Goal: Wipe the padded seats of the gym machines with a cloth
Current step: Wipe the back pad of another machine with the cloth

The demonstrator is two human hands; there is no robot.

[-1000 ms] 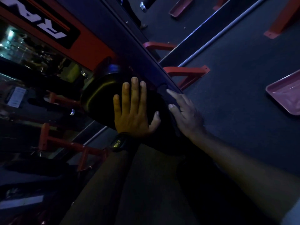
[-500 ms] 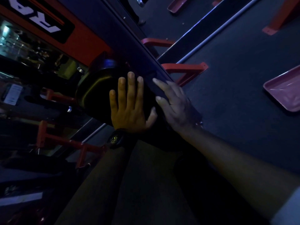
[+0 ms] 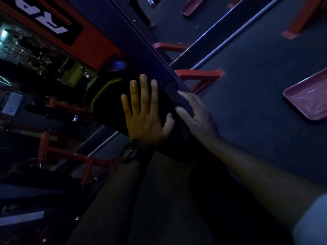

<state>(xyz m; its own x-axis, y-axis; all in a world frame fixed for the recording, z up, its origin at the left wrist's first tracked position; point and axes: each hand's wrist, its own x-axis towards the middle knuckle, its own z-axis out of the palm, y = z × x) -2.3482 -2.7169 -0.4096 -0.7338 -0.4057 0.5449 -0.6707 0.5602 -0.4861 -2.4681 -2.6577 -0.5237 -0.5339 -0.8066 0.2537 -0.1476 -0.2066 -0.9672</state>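
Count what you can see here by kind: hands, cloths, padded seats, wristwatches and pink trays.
hands: 2, left hand and right hand
cloth: 1
padded seat: 1
wristwatch: 1
pink trays: 2
Total: 7

The padded seat (image 3: 106,98) has a black cover that looks like vinyl, smooth and a little glossy, with a thin shine along its edge. The cloth (image 3: 180,99) is dark, soft and matt. The machine frame (image 3: 200,75) looks like red painted metal with a dull sheen. The floor (image 3: 256,121) is dark, matt and finely grained. The pink tray (image 3: 307,99) is smooth and glossy.
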